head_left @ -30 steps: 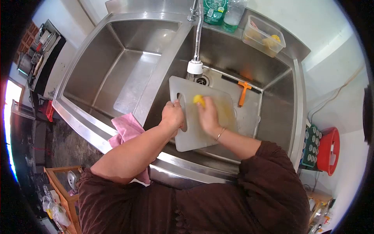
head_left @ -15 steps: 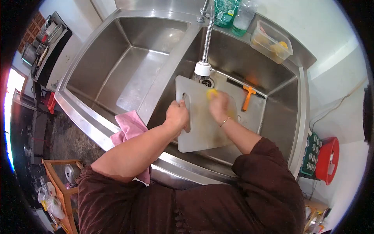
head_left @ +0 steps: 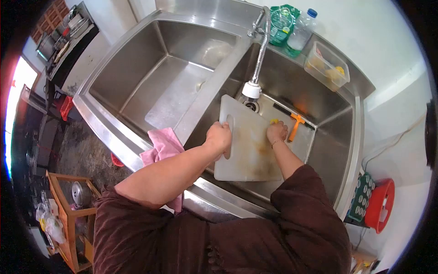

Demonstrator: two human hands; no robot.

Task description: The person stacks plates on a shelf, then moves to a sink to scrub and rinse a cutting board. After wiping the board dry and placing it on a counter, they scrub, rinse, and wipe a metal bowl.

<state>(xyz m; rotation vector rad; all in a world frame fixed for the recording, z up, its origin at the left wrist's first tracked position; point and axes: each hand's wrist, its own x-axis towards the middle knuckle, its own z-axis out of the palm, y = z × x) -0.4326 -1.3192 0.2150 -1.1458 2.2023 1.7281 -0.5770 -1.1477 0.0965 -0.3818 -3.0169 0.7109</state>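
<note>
A white cutting board (head_left: 248, 146) with brownish stains is held tilted inside the right sink basin (head_left: 335, 155). My left hand (head_left: 219, 137) is closed around its left edge at the handle slot. Near the board's right edge, my right hand (head_left: 277, 132) grips a yellow sponge (head_left: 274, 121), mostly hidden by the fingers. Above the board hangs the white head of a flexible faucet (head_left: 251, 90), close to the drain (head_left: 251, 106). An orange-handled squeegee (head_left: 296, 127) lies on the basin floor to the right of my right hand.
A pink cloth (head_left: 162, 145) drapes over the sink's front edge. The left basin (head_left: 178, 86) adjoins the divider. On the back ledge stand a green pouch (head_left: 280, 25), a plastic bottle (head_left: 301, 32) and a clear container (head_left: 326, 68). A red basin (head_left: 381, 205) is at right.
My right hand has slid with the sponge from the board's upper middle to its right edge. My left hand keeps hold of the handle side. The whole view has shifted slightly.
</note>
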